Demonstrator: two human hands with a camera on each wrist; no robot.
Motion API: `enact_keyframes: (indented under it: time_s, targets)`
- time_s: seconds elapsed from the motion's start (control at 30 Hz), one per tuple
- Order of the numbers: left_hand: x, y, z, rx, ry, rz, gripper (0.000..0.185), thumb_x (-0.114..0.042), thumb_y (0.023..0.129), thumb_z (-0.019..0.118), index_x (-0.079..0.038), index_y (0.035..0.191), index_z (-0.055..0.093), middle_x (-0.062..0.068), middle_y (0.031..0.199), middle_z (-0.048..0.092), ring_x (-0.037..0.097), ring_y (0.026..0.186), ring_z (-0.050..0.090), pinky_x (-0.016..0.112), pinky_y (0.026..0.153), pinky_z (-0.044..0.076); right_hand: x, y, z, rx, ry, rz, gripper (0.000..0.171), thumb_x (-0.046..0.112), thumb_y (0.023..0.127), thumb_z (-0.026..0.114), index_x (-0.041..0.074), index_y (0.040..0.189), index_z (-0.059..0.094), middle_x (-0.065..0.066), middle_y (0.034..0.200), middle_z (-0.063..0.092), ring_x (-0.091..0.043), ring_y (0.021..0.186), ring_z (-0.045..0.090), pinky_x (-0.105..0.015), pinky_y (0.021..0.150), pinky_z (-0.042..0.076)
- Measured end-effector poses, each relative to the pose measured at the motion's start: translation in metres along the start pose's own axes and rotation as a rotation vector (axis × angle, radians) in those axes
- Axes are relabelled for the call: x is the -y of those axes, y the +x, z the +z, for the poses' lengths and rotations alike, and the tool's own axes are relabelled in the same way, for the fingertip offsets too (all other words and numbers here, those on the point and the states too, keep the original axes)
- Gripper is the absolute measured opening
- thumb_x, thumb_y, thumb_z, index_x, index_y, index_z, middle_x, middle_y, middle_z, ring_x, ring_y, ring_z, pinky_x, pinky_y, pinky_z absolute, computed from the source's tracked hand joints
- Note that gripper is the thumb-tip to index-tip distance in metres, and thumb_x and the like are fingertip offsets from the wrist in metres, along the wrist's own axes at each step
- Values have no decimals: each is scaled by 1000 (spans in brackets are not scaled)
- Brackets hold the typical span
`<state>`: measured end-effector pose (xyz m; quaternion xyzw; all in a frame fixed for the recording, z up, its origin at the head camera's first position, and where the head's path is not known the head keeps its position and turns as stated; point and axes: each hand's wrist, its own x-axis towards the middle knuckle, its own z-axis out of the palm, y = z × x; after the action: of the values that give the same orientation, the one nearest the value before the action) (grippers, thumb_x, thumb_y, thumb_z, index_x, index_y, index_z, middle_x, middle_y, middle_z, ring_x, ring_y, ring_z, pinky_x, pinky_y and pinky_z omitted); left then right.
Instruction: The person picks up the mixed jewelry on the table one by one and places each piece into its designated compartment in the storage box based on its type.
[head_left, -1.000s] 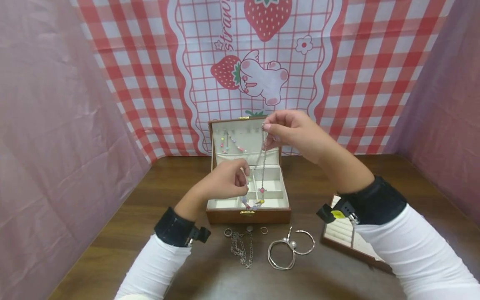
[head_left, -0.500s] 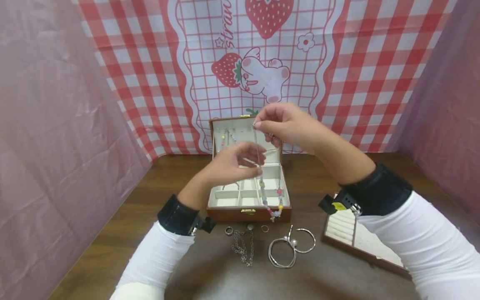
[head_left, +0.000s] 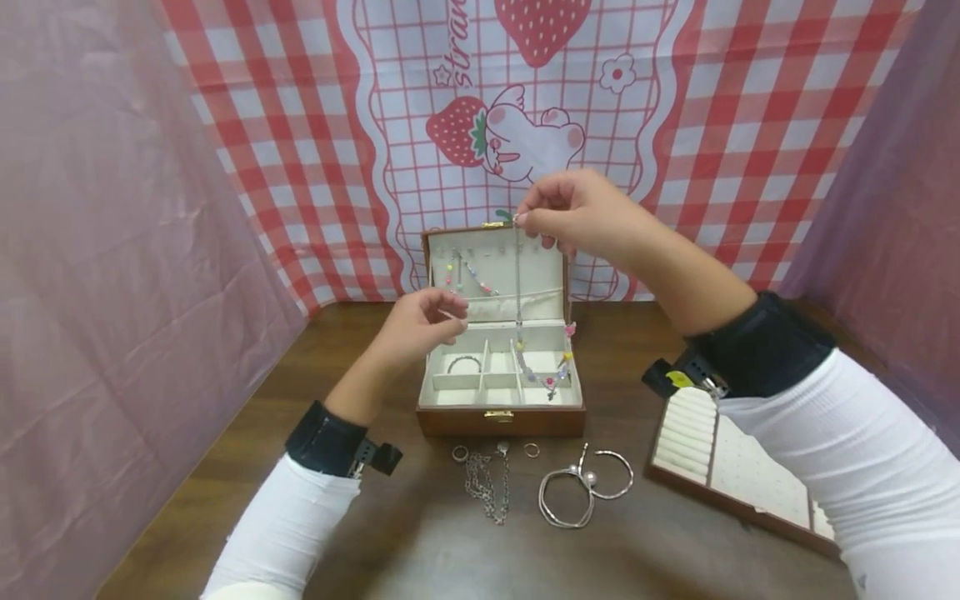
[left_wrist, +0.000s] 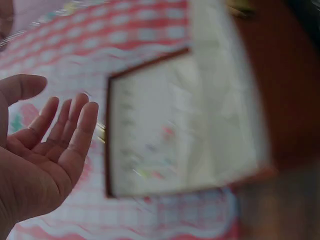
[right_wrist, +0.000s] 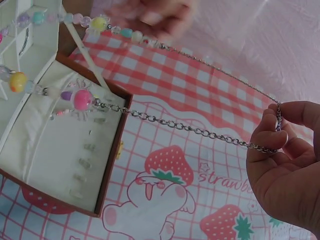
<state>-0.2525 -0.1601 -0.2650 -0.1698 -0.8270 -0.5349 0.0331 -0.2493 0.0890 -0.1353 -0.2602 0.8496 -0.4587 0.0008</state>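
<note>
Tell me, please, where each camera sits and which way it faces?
Head: on the head, looking down at the jewelry box; both forearms show.
Left wrist: on the left wrist, facing the box lid; left hand open.
Right wrist: on the right wrist; right hand pinches the beaded necklace.
All views share the lid.

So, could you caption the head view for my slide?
Right hand dangles a beaded necklace over an open jewellery box.
</note>
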Motion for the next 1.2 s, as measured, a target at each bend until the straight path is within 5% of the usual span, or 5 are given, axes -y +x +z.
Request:
enact_keyframes:
  time_s: [0.2,0.37,0.63,0.77,1.2]
  targets:
    - [42,-12,-17,-61,215,-178,23,-12,87,69,0,107,66,14,98,66,25,79,64,36,67,57,-1,6,-3,-12,-18,-11,16,17,96,60,3,103,65,-6,89,61,-19,76,53,-24,57,44]
    - [73,-21,-23,-13,224,-304,31,-10,87,69,7,112,64,19,101,66,28,78,68,42,69,59,-2,12,-6,-32,-91,1,16,19,96,60,5,102,66,-7,88,60,-19,77,53,-26,59,45]
    - [100,-34,-15,152,-129,-508,59,-1,92,58,11,144,31,34,130,47,43,111,56,46,67,59,-11,30,-10,-71,-120,-32,16,18,95,61,3,100,66,-8,91,62,-23,84,54,-29,72,49]
    - [105,-36,-10,164,-283,-545,64,4,92,51,9,149,22,35,130,43,47,118,50,47,70,58,-19,37,-11,-80,-101,-25,17,18,96,61,4,103,65,-7,95,63,-19,86,56,-28,79,52]
    - [108,-38,-5,104,-381,-531,66,12,88,47,11,149,21,33,135,36,36,101,56,49,71,58,-47,72,-12,-161,-160,-111,19,20,97,60,3,102,66,-8,88,60,-19,80,51,-27,66,43]
